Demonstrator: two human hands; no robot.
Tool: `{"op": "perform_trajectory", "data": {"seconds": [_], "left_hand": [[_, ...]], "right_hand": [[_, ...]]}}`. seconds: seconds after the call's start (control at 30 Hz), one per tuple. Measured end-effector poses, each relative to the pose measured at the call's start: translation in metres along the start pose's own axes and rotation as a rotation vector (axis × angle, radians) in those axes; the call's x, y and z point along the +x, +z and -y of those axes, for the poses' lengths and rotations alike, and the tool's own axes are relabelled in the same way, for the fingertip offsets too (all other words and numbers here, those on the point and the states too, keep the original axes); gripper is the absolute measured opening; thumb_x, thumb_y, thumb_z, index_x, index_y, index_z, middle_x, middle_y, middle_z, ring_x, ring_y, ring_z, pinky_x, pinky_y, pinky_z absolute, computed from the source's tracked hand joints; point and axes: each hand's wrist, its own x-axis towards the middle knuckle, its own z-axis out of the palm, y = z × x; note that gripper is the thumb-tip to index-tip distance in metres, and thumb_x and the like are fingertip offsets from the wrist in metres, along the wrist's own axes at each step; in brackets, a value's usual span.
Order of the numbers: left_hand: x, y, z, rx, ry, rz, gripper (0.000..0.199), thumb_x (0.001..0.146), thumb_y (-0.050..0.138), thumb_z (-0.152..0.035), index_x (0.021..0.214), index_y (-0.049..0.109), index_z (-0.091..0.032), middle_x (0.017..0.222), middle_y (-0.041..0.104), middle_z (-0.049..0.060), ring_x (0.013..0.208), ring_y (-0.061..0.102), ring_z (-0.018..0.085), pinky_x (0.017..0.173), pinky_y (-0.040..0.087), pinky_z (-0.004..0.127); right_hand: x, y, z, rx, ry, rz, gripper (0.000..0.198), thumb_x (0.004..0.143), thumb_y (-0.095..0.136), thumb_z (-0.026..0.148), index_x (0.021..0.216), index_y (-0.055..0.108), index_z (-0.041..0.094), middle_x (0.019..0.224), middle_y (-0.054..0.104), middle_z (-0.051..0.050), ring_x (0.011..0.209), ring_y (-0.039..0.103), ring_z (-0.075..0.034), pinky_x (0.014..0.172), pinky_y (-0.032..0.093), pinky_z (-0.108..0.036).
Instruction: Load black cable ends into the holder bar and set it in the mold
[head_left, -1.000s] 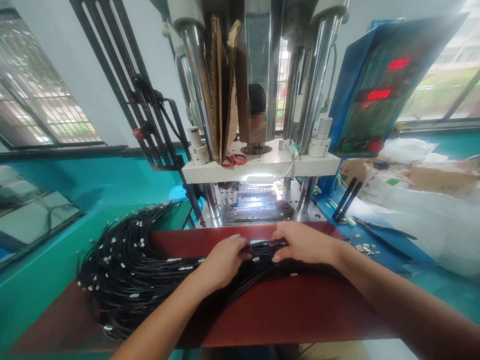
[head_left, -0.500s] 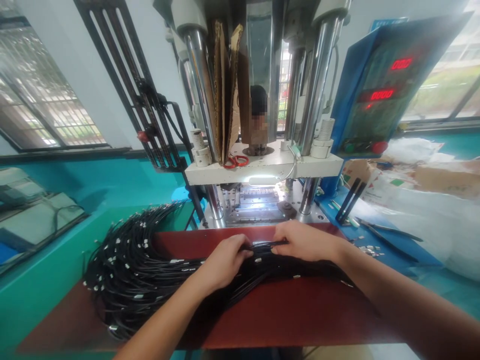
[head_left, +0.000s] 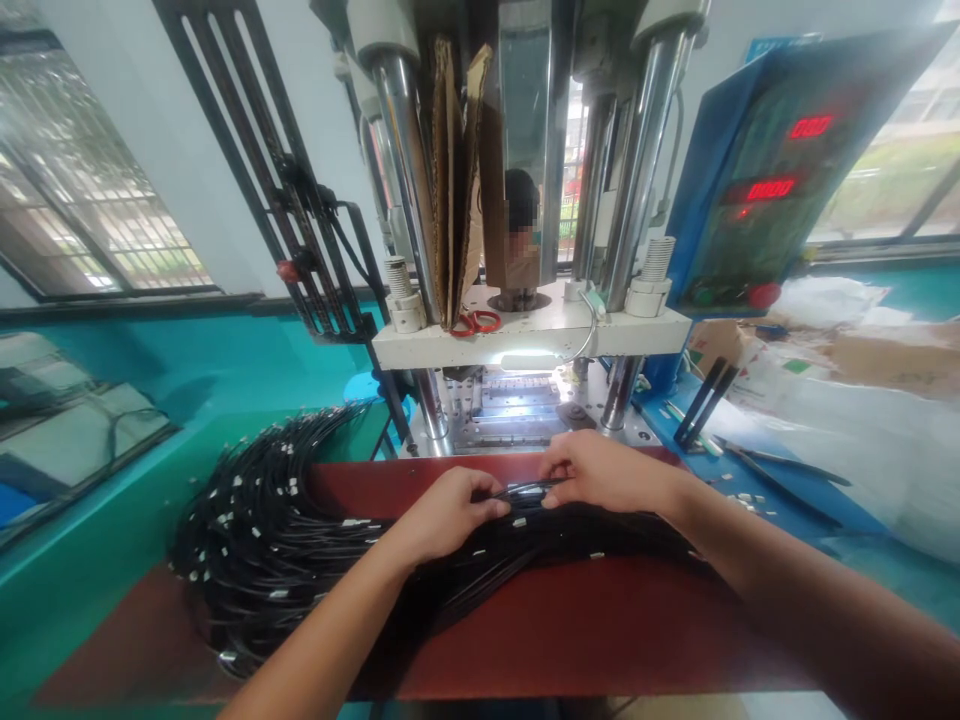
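Observation:
A large bundle of thin black cables [head_left: 262,540] lies curved across the red-brown board [head_left: 615,630], with small white or silvery pieces dotted along it. My left hand [head_left: 454,512] pinches several cables at the upper edge of the bundle, its thumb and fingers closed around them. Just to the right, my right hand [head_left: 592,475] has its thumb and curled fingertips on the same strands. Between the two hands, a short stretch of cable with a pale piece shows. My palms hide part of the bundle.
Behind the board stands a press [head_left: 532,335] with a lit metal bed; red-handled scissors [head_left: 478,322] rest on its plate. A blue control box [head_left: 795,170] has red digits. Long dark tweezers or pliers [head_left: 780,475] and small pale bits [head_left: 746,500] lie on the blue surface, right.
My right fingers have shifted slightly left and loosened a little around the cables. My left hand stays nearly in place. The view has shifted slightly.

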Motion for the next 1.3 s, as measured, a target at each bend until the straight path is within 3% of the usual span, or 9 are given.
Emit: {"op": "perform_trajectory", "data": {"seconds": [0.13, 0.33, 0.53, 0.7, 0.87, 1.1, 1.3], "left_hand": [[0.000, -0.001, 0.002, -0.068, -0.029, 0.022, 0.028, 0.081, 0.054, -0.043, 0.079, 0.064, -0.017, 0.070, 0.054, -0.003, 0.065, 0.045, 0.012, 0.058, 0.029, 0.023], [0.002, 0.001, 0.007, -0.113, -0.045, 0.017, 0.031, 0.080, 0.054, -0.047, 0.079, 0.062, -0.016, 0.068, 0.050, -0.003, 0.063, 0.041, 0.012, 0.055, 0.026, 0.023], [0.001, 0.002, 0.011, -0.194, -0.043, -0.020, 0.030, 0.077, 0.057, -0.045, 0.081, 0.061, -0.016, 0.072, 0.054, -0.003, 0.064, 0.044, 0.012, 0.058, 0.031, 0.022], [-0.001, 0.003, 0.010, -0.252, -0.055, -0.013, 0.030, 0.078, 0.057, -0.044, 0.087, 0.063, -0.016, 0.076, 0.059, -0.001, 0.065, 0.048, 0.013, 0.060, 0.034, 0.023], [-0.004, 0.001, 0.008, -0.241, -0.007, -0.005, 0.027, 0.080, 0.054, -0.039, 0.086, 0.064, -0.015, 0.076, 0.060, -0.001, 0.067, 0.050, 0.013, 0.061, 0.036, 0.023], [-0.003, 0.004, 0.010, -0.223, 0.030, 0.032, 0.021, 0.070, 0.066, -0.029, 0.086, 0.063, -0.016, 0.082, 0.064, 0.000, 0.076, 0.056, 0.017, 0.067, 0.039, 0.025], [-0.002, 0.004, 0.009, -0.241, 0.002, -0.002, 0.019, 0.074, 0.063, -0.030, 0.085, 0.063, -0.015, 0.079, 0.063, 0.000, 0.072, 0.054, 0.015, 0.063, 0.039, 0.024]], "right_hand": [[0.004, -0.001, 0.003, 0.061, 0.042, 0.021, 0.022, 0.077, 0.064, 0.037, 0.087, 0.071, 0.019, 0.077, 0.069, -0.002, 0.068, 0.058, -0.016, 0.057, 0.039, -0.025], [0.012, 0.001, 0.006, 0.076, 0.128, -0.057, 0.016, 0.072, 0.068, 0.030, 0.080, 0.069, 0.016, 0.073, 0.068, -0.003, 0.066, 0.058, -0.015, 0.056, 0.039, -0.024], [0.016, -0.001, 0.002, 0.059, 0.102, 0.191, 0.026, 0.077, 0.062, 0.042, 0.083, 0.071, 0.018, 0.069, 0.065, 0.000, 0.058, 0.053, -0.013, 0.051, 0.035, -0.025], [0.020, 0.003, 0.001, 0.025, 0.094, 0.171, 0.026, 0.080, 0.059, 0.040, 0.079, 0.069, 0.016, 0.070, 0.065, -0.002, 0.060, 0.052, -0.014, 0.054, 0.036, -0.025], [0.020, 0.004, 0.007, -0.056, 0.108, 0.079, 0.025, 0.079, 0.060, 0.037, 0.092, 0.065, 0.016, 0.086, 0.067, -0.006, 0.070, 0.057, -0.018, 0.056, 0.037, -0.026], [0.016, 0.005, 0.011, -0.077, 0.131, 0.125, 0.024, 0.080, 0.057, 0.037, 0.093, 0.063, 0.017, 0.089, 0.067, -0.007, 0.075, 0.059, -0.020, 0.057, 0.039, -0.027], [0.011, 0.003, 0.013, -0.028, 0.087, 0.136, 0.021, 0.083, 0.054, 0.034, 0.093, 0.063, 0.018, 0.089, 0.068, -0.006, 0.075, 0.060, -0.020, 0.060, 0.040, -0.027]]}}
